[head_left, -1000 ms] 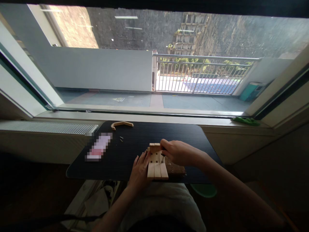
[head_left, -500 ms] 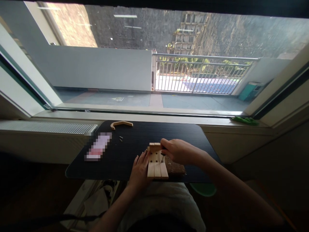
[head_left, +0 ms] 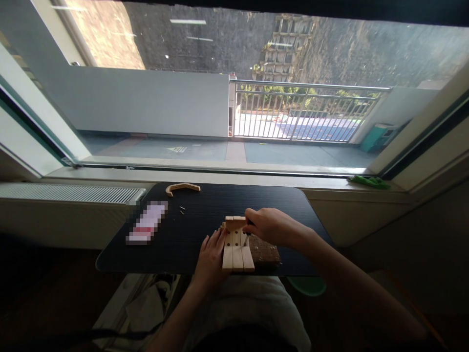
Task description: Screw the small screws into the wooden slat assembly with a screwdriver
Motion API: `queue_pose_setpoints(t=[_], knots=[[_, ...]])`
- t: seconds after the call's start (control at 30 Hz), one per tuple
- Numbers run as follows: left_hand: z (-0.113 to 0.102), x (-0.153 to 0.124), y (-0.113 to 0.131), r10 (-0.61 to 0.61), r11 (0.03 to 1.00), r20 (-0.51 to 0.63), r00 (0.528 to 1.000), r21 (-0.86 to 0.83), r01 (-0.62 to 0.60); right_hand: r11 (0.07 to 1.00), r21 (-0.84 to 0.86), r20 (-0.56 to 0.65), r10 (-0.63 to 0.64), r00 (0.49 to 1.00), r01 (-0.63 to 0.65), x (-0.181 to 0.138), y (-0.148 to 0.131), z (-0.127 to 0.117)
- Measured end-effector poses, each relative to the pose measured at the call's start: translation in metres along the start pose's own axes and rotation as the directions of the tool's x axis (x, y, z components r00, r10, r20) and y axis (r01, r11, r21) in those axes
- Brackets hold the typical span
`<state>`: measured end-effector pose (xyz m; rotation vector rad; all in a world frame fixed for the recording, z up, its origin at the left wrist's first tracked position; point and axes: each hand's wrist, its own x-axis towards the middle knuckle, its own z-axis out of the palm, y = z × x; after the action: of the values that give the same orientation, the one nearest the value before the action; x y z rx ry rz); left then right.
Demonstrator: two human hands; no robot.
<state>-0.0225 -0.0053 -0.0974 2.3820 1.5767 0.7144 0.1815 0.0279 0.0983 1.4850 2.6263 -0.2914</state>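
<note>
A small assembly of pale wooden slats (head_left: 237, 249) with several holes lies at the near edge of the black table (head_left: 205, 215), partly on a brown cork pad (head_left: 264, 251). My left hand (head_left: 211, 258) lies against the slats' left side with fingers stretched out, steadying them. My right hand (head_left: 269, 226) is closed in a pinch over the slats' far right end, gripping a thin dark tool whose tip points down at a hole. What kind of tool it is stays unclear.
A curved wooden piece (head_left: 182, 187) lies at the table's far edge. Small screws (head_left: 181, 209) and a blurred pink-white packet (head_left: 146, 223) sit to the left. A radiator (head_left: 69, 193) and a window sill run behind; a green object (head_left: 368, 182) rests on the sill.
Both hands keep their hold on the slats. The view has shifted slightly, nothing else has visibly moved.
</note>
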Motion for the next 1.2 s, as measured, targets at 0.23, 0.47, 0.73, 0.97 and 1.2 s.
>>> queue_pose_setpoints(t=[0.23,0.47,0.73,0.97,1.2], knots=[[0.004,-0.001,-0.006,0.004,1.0,-0.02,1.0,-0.023,-0.005,0.996,-0.073,-0.028,-0.046,0.999,0.044,0.004,0.002,0.0],[0.005,-0.001,-0.006,0.003,0.999,-0.016,1.0,-0.032,-0.003,0.985,-0.165,-0.07,-0.056,0.996,0.044,0.008,-0.001,0.0],[0.001,0.0,-0.003,-0.009,0.999,-0.004,1.0,-0.036,0.009,0.974,-0.217,-0.009,-0.075,0.997,0.071,0.017,-0.011,-0.008],[0.0,0.0,-0.002,-0.011,1.0,0.009,1.0,-0.008,0.011,0.983,-0.153,-0.074,-0.116,0.99,0.104,0.013,-0.012,-0.002],[0.001,0.0,0.001,-0.028,0.999,-0.012,1.0,-0.024,0.028,0.985,-0.021,-0.073,-0.175,0.982,0.173,0.005,-0.009,-0.001]])
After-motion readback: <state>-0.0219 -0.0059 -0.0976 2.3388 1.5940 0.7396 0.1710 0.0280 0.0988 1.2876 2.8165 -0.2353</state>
